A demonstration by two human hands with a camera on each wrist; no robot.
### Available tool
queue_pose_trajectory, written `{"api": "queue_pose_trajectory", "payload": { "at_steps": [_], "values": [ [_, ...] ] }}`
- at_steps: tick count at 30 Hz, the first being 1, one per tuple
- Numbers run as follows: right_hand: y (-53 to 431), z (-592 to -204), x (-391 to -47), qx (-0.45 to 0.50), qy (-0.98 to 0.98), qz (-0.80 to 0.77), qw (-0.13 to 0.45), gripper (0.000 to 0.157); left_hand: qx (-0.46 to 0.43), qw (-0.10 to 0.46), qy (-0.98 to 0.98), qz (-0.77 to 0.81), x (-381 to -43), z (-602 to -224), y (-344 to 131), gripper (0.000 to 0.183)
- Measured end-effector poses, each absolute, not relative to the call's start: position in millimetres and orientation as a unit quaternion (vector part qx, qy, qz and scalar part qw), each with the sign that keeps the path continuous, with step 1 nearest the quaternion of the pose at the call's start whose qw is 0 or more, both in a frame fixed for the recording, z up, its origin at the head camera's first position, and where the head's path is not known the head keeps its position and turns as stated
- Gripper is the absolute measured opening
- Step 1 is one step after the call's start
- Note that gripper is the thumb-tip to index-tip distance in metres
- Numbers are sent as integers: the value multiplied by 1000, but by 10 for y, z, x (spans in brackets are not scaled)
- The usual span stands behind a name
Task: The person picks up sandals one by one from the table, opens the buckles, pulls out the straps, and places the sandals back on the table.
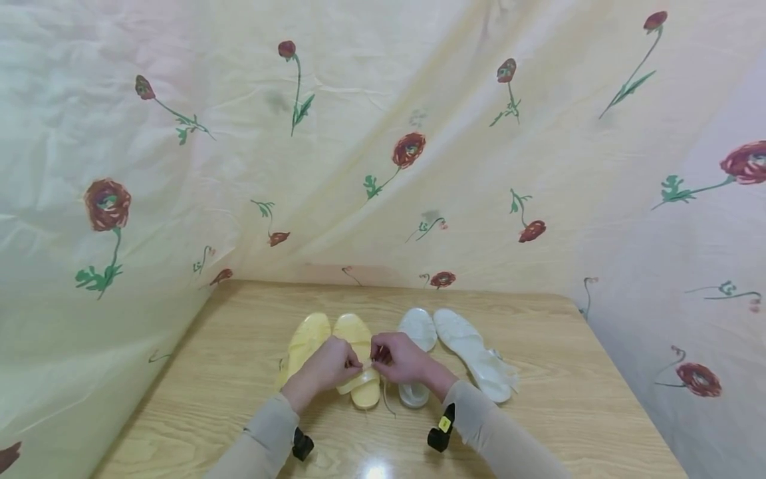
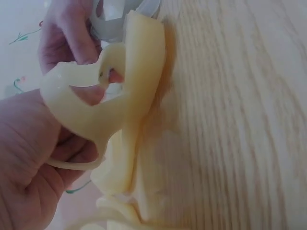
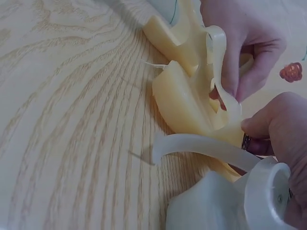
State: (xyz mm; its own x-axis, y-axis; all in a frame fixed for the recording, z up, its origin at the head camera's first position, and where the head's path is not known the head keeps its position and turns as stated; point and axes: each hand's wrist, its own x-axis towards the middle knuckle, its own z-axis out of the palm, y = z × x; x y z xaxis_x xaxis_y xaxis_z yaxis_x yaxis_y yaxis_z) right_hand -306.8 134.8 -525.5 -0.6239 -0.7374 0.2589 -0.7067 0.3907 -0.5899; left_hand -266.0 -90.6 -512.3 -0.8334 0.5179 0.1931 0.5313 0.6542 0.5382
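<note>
Of two yellow jelly sandals, the right one (image 1: 353, 327) lies sole down between my hands. My left hand (image 1: 328, 364) pinches its ankle strap (image 2: 91, 112) from the left. On the other side my right hand (image 1: 402, 359) has thumb and finger together at the strap's side, on a small metallic buckle (image 3: 245, 142). The fingertips of both hands are close together over the sandal. The other yellow sandal (image 1: 310, 329) lies partly behind my left hand. A whitish translucent sandal (image 1: 417, 326) sits under my right hand, its loose strap (image 3: 206, 146) sticking out towards the yellow one.
A second whitish sandal (image 1: 469, 342) lies angled at the right. All stand on a wood-grain table (image 1: 538, 412). A flowered cloth (image 1: 335, 166) hangs behind and at both sides. Black wrist camera mounts (image 1: 439, 436) hang below the sleeves.
</note>
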Motion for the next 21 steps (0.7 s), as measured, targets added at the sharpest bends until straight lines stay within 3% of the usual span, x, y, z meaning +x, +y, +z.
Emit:
{"api": "queue_pose_trajectory", "payload": {
  "at_steps": [13,21],
  "values": [
    [1341,-5231,-3051,-410,844,-342,56,5,-286,14,-905,-315,-2669,-5176,-967,8],
    [1343,-5213,-3063,-422,843,-332,38,10,-314,34,-909,-274,-2672,-5168,-1048,4]
  ]
}}
